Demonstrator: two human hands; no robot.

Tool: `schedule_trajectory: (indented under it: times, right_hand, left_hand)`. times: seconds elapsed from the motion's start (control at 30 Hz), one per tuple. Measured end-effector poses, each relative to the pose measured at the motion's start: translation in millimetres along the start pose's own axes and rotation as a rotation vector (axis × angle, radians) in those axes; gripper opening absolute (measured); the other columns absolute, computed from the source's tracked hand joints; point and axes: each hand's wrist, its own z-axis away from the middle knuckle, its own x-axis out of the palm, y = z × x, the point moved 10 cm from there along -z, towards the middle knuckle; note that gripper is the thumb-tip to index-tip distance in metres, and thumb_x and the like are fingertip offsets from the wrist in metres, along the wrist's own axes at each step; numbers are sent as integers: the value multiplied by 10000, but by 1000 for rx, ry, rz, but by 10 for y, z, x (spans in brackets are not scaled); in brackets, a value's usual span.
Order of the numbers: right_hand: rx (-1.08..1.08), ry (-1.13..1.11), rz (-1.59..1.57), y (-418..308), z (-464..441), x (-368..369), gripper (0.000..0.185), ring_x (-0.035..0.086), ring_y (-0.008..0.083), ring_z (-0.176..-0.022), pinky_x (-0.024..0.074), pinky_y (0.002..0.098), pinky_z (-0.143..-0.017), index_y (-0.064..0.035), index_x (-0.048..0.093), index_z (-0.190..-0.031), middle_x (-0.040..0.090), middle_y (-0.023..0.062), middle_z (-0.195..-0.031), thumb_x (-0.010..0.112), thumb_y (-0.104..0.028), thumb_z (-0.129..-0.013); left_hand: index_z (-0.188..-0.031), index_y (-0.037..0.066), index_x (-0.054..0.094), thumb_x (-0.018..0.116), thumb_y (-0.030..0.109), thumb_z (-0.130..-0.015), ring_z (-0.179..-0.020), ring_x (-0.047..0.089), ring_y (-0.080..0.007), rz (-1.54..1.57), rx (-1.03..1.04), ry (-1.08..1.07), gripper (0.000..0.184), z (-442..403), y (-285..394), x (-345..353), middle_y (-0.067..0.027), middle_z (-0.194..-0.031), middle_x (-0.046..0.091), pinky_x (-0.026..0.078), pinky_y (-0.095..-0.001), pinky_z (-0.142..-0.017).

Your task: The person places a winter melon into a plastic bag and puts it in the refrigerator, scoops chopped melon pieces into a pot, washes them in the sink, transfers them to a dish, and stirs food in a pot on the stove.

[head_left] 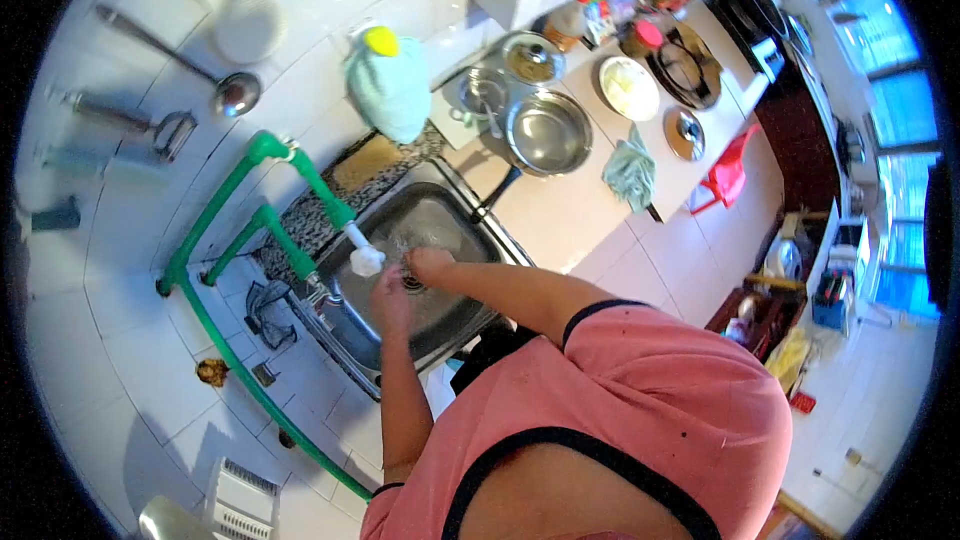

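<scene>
Both my hands are close together over a steel sink (455, 325), just beside the white tap nozzle (367, 260). My right hand (430, 265) reaches in from the right with its fingers curled; whatever may be inside them is hidden. My left hand (392, 298) is nearest the nozzle, its fingers smeared and partly lost against the other hand. What looks like splashing water shows around the fingertips, above the dark drain (411, 282).
Green pipes (222, 202) run along the tiled wall to the taps. A steel saucepan (548, 132) stands on the counter, its handle over the sink's edge. Close by are a yellow-capped jug (388, 90), a pale cloth (630, 170), a bowl (628, 88) and a lid (685, 134).
</scene>
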Motion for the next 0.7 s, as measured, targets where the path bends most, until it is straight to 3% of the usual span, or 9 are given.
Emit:
schedule_trajectory:
  times: [0.13,0.17,0.23,0.27,0.37,0.47,0.57,0.67,0.7]
  right_hand:
    - [35,-205,-45,123,388,-146,308,598,337,-900,488,456,-722,-52,570,-1044,613,166,-991,501,-255,-824]
    - [-300,-220,599,-111,543,-95,300,602,332,-891,490,448,-708,-66,562,-1055,614,163,-983,503,-229,-810]
    - [-617,-210,1223,-176,746,161,300,606,327,-882,491,441,-694,-80,555,-1066,616,161,-976,506,-203,-796]
    - [-596,-183,927,-257,719,192,312,592,323,-919,479,438,-735,-91,555,-1070,614,155,-988,516,-213,-786]
    - [-263,-308,-129,-368,757,-61,361,477,308,-1119,386,450,-925,-95,543,-1101,549,137,-1149,540,-239,-770]
    - [-289,-338,-350,-552,987,-373,310,470,331,-1114,335,515,-950,-77,576,-1042,530,115,-1185,543,-232,-776]
    - [-465,17,-70,115,371,793,212,559,321,-979,373,527,-866,-73,620,-926,593,111,-1076,557,-184,-757]
    - [-880,159,732,140,1580,-360,136,575,289,-941,393,500,-797,-94,639,-842,611,92,-1013,555,-165,-763]
    - [-750,48,629,339,1562,-460,137,565,282,-961,393,488,-799,-98,640,-847,603,94,-1027,552,-163,-763]
  left_hand:
    - [-1148,73,499,426,323,-916,-578,524,-73,592,-212,211,350,130,-43,-527,-56,-700,553,359,-214,-368]
    - [-1148,73,499,426,323,-916,-578,524,-73,577,-208,194,350,75,9,-526,-56,-700,553,359,-214,-368]
    - [-1125,58,486,426,452,-892,-635,589,-191,108,91,229,462,-89,418,-665,-115,-750,595,445,-304,-458]
    - [-1125,58,486,426,452,-892,-635,589,-191,91,97,205,462,-53,686,-626,-115,-750,595,445,-304,-458]
    - [-1060,23,434,470,436,-869,-813,580,-420,-692,9,133,457,28,1343,-559,-230,-910,604,442,-484,-677]
    - [-1075,21,433,500,390,-857,-820,587,-402,-745,125,68,433,-120,1132,-533,-228,-928,601,445,-478,-689]
    - [-1105,21,436,549,320,-833,-830,586,-392,-890,292,-22,420,-141,1140,-572,-217,-938,598,451,-475,-701]
    - [-1171,16,423,570,272,-825,-941,550,-382,-998,284,-134,454,-67,1318,-480,-228,-1029,558,444,-453,-776]
    - [-1206,13,402,566,268,-831,-992,518,-384,-1019,384,-114,483,-62,1394,-482,-237,-1083,525,430,-444,-810]
